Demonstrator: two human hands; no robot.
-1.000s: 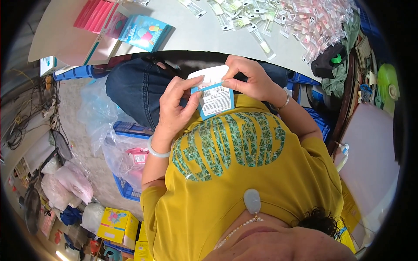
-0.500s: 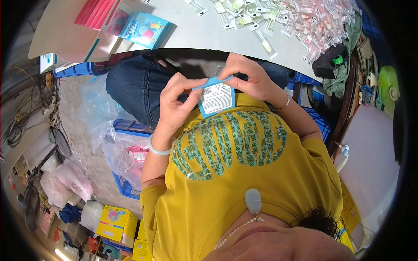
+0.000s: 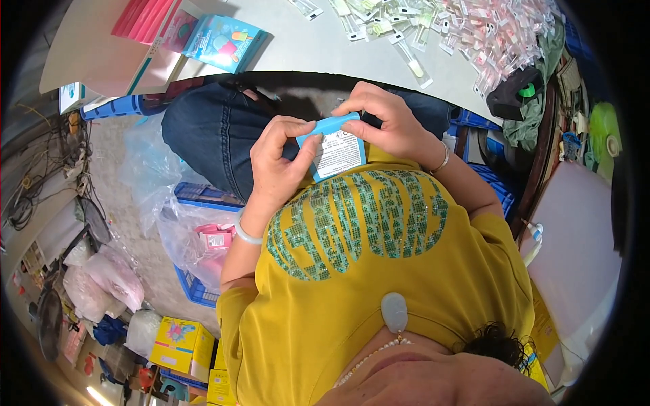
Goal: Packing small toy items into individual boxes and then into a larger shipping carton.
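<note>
In front of my chest I hold a small light-blue carton (image 3: 340, 157) with a white printed panel facing me. My left hand (image 3: 279, 157) pinches its upper left corner, the thumb lying on the panel and the fingers bent over the top edge. At the upper right corner my right hand (image 3: 391, 126) grips it too, its thumb and index finger along the blue top edge. The far side of the carton is hidden. Beyond my hands, on the white table, lies a larger blue box (image 3: 223, 46) with a popsicle picture.
Many small clear tubes with pale green (image 3: 379, 19) and pink contents (image 3: 497, 37) cover the table's right part. Pink packets (image 3: 145, 19) stand at the far left. A black device (image 3: 511, 95) sits near the right edge. A blue crate (image 3: 196, 287) holds plastic bags beside me.
My left thumb has slid further onto the printed panel. The carton's top edge has tipped, showing more of its blue upper band. Both hands keep their grip.
</note>
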